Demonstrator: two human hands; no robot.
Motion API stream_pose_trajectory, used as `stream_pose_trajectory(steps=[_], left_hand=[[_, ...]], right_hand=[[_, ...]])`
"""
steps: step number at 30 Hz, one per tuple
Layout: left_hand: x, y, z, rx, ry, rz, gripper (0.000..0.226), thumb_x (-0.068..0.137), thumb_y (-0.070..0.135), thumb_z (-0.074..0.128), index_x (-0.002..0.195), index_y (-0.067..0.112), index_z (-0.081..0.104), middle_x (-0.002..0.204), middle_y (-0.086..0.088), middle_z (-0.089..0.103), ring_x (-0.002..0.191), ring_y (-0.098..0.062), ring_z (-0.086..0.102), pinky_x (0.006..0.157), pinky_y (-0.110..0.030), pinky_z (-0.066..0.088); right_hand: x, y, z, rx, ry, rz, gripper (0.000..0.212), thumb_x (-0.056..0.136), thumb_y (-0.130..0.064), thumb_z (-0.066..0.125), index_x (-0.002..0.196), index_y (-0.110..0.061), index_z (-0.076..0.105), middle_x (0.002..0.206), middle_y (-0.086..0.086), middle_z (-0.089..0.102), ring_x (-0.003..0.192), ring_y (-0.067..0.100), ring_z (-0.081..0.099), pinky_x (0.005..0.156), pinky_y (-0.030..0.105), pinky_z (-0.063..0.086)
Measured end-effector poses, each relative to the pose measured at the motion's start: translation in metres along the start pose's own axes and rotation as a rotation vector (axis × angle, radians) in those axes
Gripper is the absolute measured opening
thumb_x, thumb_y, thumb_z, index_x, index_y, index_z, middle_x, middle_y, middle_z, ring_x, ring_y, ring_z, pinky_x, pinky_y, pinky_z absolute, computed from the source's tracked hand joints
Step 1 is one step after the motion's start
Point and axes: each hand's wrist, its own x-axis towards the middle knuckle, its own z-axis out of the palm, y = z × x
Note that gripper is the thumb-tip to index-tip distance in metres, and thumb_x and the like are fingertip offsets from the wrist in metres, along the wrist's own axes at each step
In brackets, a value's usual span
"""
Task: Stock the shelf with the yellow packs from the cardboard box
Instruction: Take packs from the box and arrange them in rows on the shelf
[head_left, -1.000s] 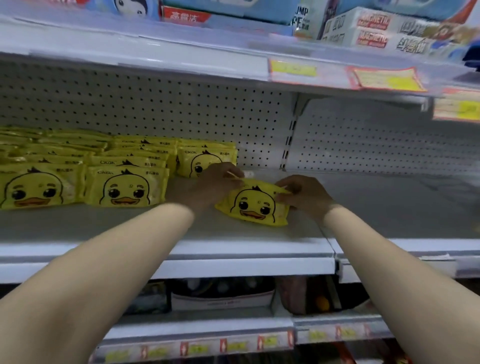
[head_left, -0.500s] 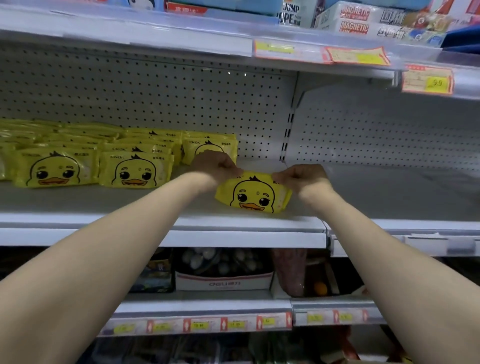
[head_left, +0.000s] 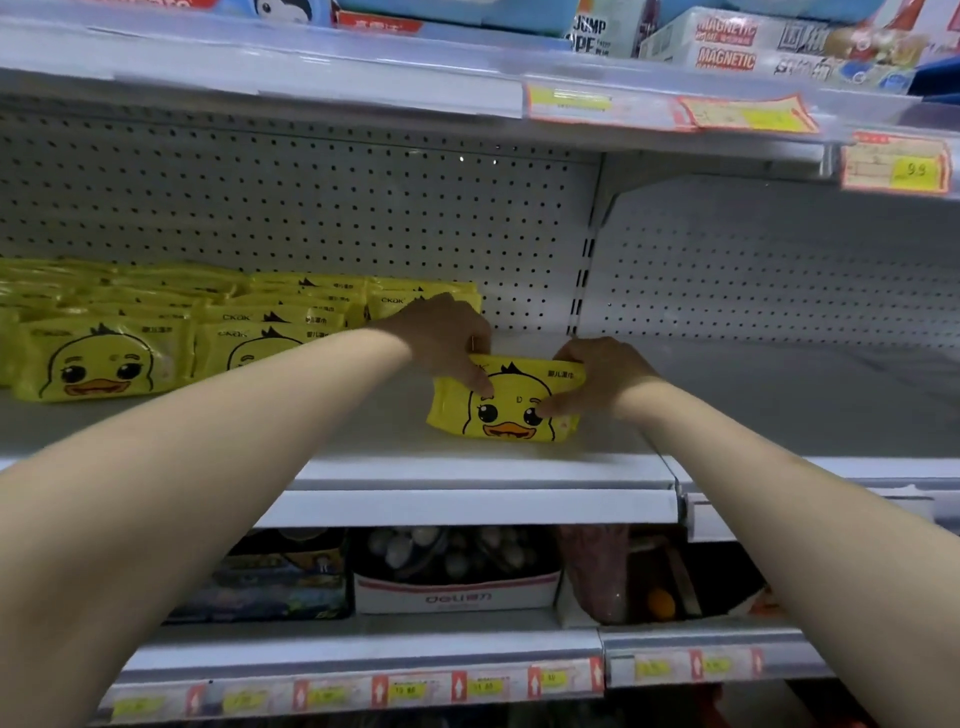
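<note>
White perforated back panel (head_left: 311, 208) fills the middle of the head view behind a pale store shelf (head_left: 519, 467). At centre frame, both hands hold one yellow pack (head_left: 506, 410) with its printed duck face toward the camera and its lower edge down at the shelf surface. Small black characters run along its top right corner.

The left hand (head_left: 441, 338) curls its fingers over the pack's upper left edge, with one digit pressed on the front. The right hand (head_left: 597, 374) grips the upper right edge, its thumb lying by the duck's eye.

At left of the frame, rows of matching stocked packs (head_left: 104, 358) lie on the same shelf, marked "CKOK".

Along the top edge sit boxes (head_left: 727, 44) reading "MAGNETIC" and another (head_left: 589, 26) reading "JUMP". At upper right a price tag (head_left: 896, 166) shows "9.9".

Below, a white carton (head_left: 457, 592) bears "deli", and yellow price labels (head_left: 415, 691) line the lower rail, too blurred to read.
</note>
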Motion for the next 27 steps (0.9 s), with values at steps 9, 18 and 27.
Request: stream_pose_trajectory(steps=[9, 18, 27], left_hand=[[0.038, -0.071, -0.009, 0.015, 0.032, -0.049, 0.043, 0.062, 0.052, 0.085, 0.087, 0.027, 0.061, 0.091, 0.008, 0.056, 0.092, -0.017, 0.055, 0.072, -0.029, 0.040], [0.075, -0.126, -0.022, 0.106, 0.099, -0.202, 0.056, 0.064, 0.058, 0.082, 0.106, 0.024, 0.069, 0.096, 0.001, 0.059, 0.110, -0.024, 0.051, 0.086, -0.034, 0.041], [0.088, -0.144, -0.021, 0.223, 0.013, -0.275, 0.071, 0.064, 0.066, 0.077, 0.114, 0.017, 0.062, 0.116, -0.006, 0.061, 0.117, -0.030, 0.047, 0.096, -0.040, 0.043]], right_hand=[[0.074, -0.014, 0.030, 0.177, 0.121, -0.088, 0.051, 0.062, -0.040, 0.093, 0.098, -0.023, 0.061, 0.093, -0.005, 0.065, 0.091, 0.016, 0.062, 0.071, 0.030, 0.049], [0.162, -0.042, 0.056, 0.007, 0.168, -0.013, 0.083, 0.053, -0.071, 0.082, 0.120, -0.029, 0.058, 0.111, 0.006, 0.057, 0.107, 0.024, 0.051, 0.083, 0.037, 0.048], [0.174, -0.050, 0.068, -0.013, 0.157, 0.047, 0.086, 0.059, -0.068, 0.082, 0.124, -0.024, 0.045, 0.117, 0.008, 0.057, 0.109, 0.027, 0.055, 0.081, 0.037, 0.047]])
